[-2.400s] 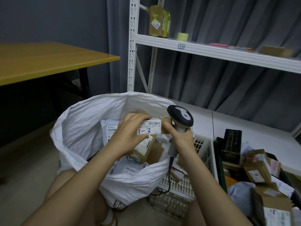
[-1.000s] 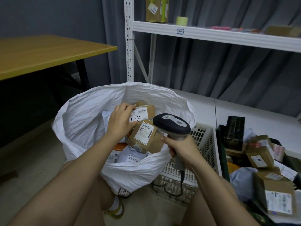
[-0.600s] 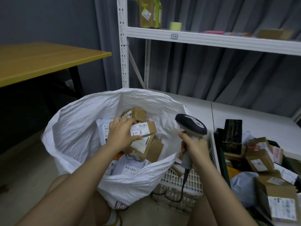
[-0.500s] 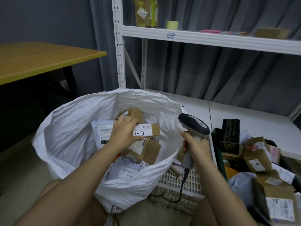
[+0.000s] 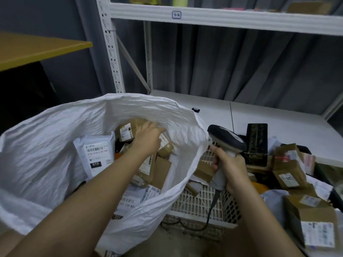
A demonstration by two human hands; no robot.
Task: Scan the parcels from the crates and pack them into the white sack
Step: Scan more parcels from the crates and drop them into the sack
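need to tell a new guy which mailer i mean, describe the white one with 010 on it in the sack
Find the big white sack at lower left. Inside, against its left wall, a flat white mailer stands on edge, left of the left hand. Unlike the brown cardboard parcels beside it, it is white plastic with a black 010 tag.

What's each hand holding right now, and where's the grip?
Right hand grips the barcode scanner by its handle. Left hand rests on parcels in the white sack; any grip is unclear.

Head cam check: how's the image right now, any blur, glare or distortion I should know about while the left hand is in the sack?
Head view: dim, flat light, no glare; left hand smeared by motion blur inside the white sack, so its grip is unreadable; right hand and scanner fairly sharp; wide-angle bowing of the shelf upright; soft corners.
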